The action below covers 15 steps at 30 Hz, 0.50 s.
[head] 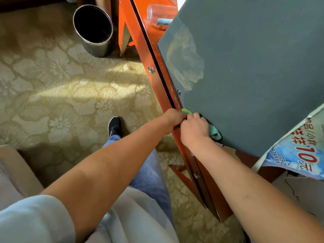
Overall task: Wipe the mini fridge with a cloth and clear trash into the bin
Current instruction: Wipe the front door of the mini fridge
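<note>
- Head view: mini fridge point(254, 71), dark grey top face, set on an orange-red wooden cabinet point(152, 55).
- Cloth point(214, 133), green, at the near left corner of the fridge top; right hand point(193, 128) has its fingers curled round it.
- Left hand point(172, 118) just beside the right, at the cabinet's front edge; fingers curled, on what cannot be told.
- Progress, judged: wiping under way; a pale dusty smear point(185, 58) is left on the top, far from the cloth.
- Trash: clear plastic bottle point(157, 15) lies on the cabinet beyond the fridge; not yet binned.
- Bin point(93, 30), dark cylinder on the carpet point(52, 76), well apart to the left.
- Edges: printed sheet point(298, 149) overlaps the fridge's near right edge.
- Open room: bare fridge top ahead of the cloth.
</note>
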Available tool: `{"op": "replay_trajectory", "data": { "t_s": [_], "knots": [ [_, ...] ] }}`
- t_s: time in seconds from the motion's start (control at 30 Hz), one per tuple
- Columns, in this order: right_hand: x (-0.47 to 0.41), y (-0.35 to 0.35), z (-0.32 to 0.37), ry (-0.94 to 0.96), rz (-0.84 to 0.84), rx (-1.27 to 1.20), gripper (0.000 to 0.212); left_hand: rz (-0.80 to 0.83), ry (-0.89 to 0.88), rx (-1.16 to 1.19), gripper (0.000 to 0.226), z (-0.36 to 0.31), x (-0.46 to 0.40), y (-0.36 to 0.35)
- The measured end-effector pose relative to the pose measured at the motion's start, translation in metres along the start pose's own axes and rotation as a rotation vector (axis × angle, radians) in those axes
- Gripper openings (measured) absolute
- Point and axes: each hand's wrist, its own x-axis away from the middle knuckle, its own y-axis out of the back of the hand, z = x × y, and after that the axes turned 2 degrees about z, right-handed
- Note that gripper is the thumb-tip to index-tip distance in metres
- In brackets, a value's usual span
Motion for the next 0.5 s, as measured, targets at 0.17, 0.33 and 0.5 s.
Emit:
{"op": "replay_trajectory", "data": {
  "t_s": [0.17,0.33,0.5],
  "knots": [
    [0.024,0.014,-0.017,-0.014,-0.110,-0.025,0.037,0.001,-0.114,-0.013,0.018,-0.012,0.015,-0.001],
    [0.000,0.026,-0.004,-0.011,-0.346,0.084,0.039,-0.096,-0.241,0.071,0.040,-0.031,0.014,0.027],
    [-0.030,0.000,0.016,0.008,-0.108,0.250,0.042,-0.112,-0.090,0.047,0.018,-0.011,-0.017,0.022]
  ]
}}
